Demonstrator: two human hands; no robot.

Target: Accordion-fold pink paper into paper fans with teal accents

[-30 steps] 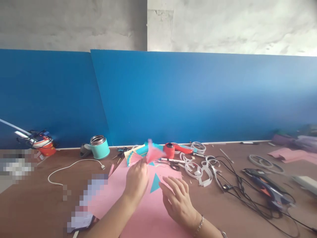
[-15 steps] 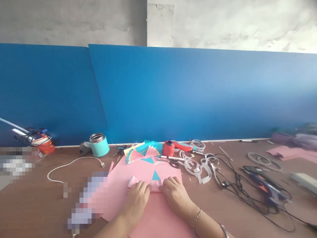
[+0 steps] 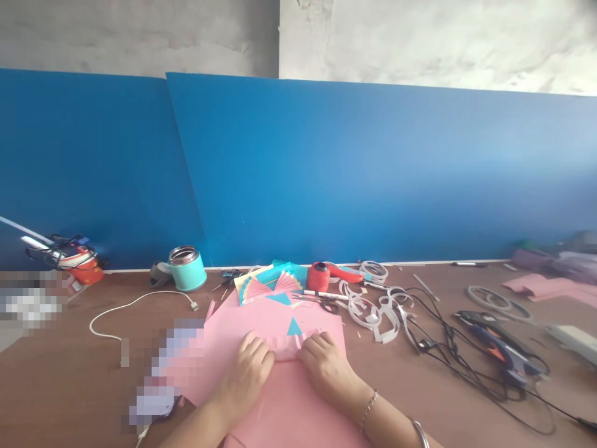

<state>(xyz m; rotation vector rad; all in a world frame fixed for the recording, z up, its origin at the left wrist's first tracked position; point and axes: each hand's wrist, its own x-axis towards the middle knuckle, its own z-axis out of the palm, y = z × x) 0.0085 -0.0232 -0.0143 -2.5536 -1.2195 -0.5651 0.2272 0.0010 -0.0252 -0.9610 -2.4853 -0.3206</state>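
Note:
A pleated strip of pink paper (image 3: pixel 285 348) lies across larger pink sheets (image 3: pixel 224 330) on the table. Its left end is under my left hand (image 3: pixel 250 368), whose fingers are curled and closed on it. My right hand (image 3: pixel 327 363), a bracelet at its wrist, is closed on the strip's right end. The fingertips of both hands are partly hidden. Just beyond the strip lies a small blue paper triangle (image 3: pixel 294 326), with a second blue triangle (image 3: pixel 278 298) farther back. Behind these is a pink, yellow and blue folded paper fan piece (image 3: pixel 268 285).
At the back stand a turquoise metal-rimmed jar (image 3: pixel 187 272) and a red hair-dryer-shaped tool (image 3: pixel 321 277). To the right lie scissors (image 3: pixel 329 305), white strip coils (image 3: pixel 366 311), black cables (image 3: pixel 450 333) and a glue gun (image 3: pixel 506 358). A white cable (image 3: pixel 105 308) curves on the left.
My left hand has shifted left along the pleated strip, so more of its middle shows between the hands. My right hand has barely moved. The view has tilted slightly.

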